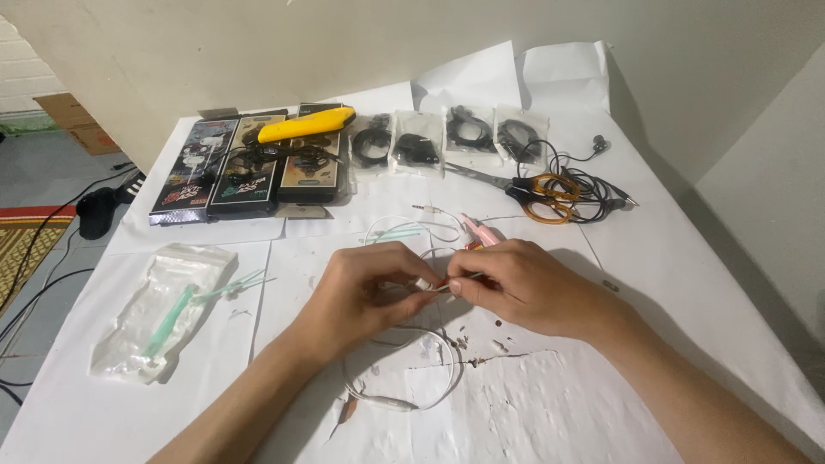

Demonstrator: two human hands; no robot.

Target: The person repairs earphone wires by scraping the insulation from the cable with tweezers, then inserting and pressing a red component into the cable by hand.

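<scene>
My left hand (365, 292) and my right hand (524, 283) meet over the middle of a white paper-covered table (687, 283). Both pinch a small white piece of a white earphone cable (404, 402) between their fingertips. The cable loops down toward me and ends in a slim inline part. Its plug end (423, 208) lies just beyond my hands. A pink tool (478, 230) pokes out behind my right hand.
Three dark flat boxes (232, 167) and a yellow utility knife (307, 126) lie at the back left. Several bagged black earphones (418, 148) line the back. Orange-handled scissors (541, 191) sit among black cables. A clear bag of green swabs (155, 309) lies left.
</scene>
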